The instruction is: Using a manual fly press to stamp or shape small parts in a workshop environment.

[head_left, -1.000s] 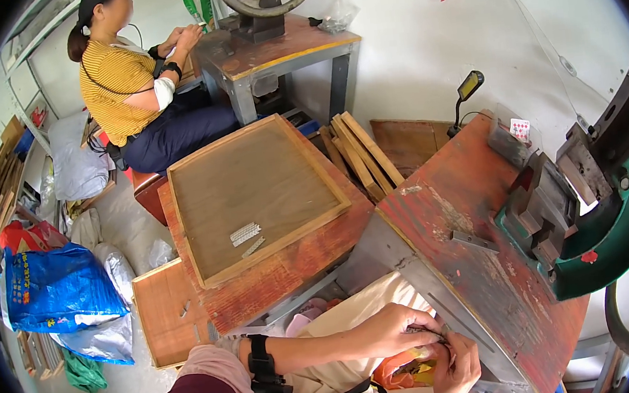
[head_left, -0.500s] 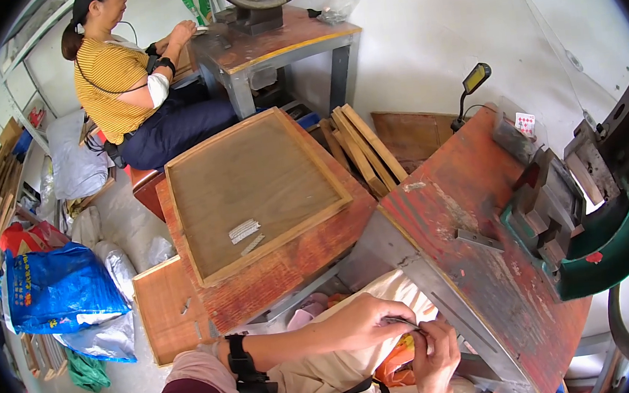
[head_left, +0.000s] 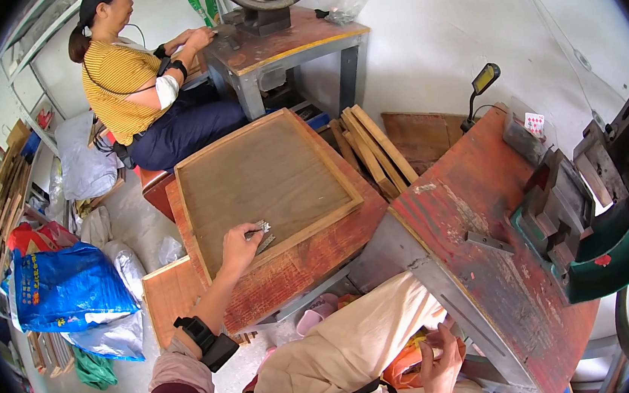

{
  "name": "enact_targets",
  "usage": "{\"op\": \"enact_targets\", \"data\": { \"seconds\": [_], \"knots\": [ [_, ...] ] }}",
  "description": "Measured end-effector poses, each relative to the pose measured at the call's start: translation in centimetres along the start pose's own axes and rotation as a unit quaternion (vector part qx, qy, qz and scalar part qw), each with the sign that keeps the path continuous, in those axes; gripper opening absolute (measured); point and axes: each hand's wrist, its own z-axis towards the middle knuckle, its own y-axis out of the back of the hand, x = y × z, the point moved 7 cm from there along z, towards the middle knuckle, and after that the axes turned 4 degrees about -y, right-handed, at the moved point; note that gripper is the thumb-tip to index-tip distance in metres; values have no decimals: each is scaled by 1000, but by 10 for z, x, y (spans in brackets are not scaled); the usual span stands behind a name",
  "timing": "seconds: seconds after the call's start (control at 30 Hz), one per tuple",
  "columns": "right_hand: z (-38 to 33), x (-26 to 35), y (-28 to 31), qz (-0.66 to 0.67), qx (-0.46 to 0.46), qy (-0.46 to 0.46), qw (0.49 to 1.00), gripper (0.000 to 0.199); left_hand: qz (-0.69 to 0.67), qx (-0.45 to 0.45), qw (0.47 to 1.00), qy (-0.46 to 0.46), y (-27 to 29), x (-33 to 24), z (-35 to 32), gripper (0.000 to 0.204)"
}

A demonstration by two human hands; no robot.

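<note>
My left hand (head_left: 241,247) reaches over the framed wooden tray (head_left: 210,169), its fingers pinched at a small thin silvery metal strip (head_left: 264,224). My fingers and the strip cover part of the small pile there, so which piece is gripped is hard to make out. Another strip (head_left: 266,243) lies on the board beside my fingertips. Low in front of me, above my lap, my right hand (head_left: 441,364) is half curled with thumb and fingers apart, and nothing shows in it.
A green press (head_left: 616,266) stands on the red-painted bench (head_left: 452,206) at right, with a metal bar (head_left: 490,242) lying before it. Wooden slats (head_left: 378,152) lean behind the tray. A person in a striped top (head_left: 122,86) works at another machine. Blue bags (head_left: 73,288) lie on the left.
My hands were together above my lap with a small thin piece between them. The left has moved away to the strips on the tray; the right stays low, its fingers looser.
</note>
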Motion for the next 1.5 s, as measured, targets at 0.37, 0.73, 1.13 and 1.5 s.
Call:
{"op": "enact_targets", "data": {
  "seconds": [0.37,0.73,1.13,1.5],
  "knots": [
    [-8,-13,-3,49,12,-55,997,38,137,48,983,-111,-18,-6,-8,17],
    [-8,-8,0,48,11,-56,997,34,162,144,961,-170,-21,-4,2,19],
    [-13,-7,2,26,2,-46,999,24,168,90,952,-238,-22,-16,-5,14],
    [-18,-11,-4,58,9,-53,997,21,196,134,946,-222,-27,-17,-2,14]
  ]
}}
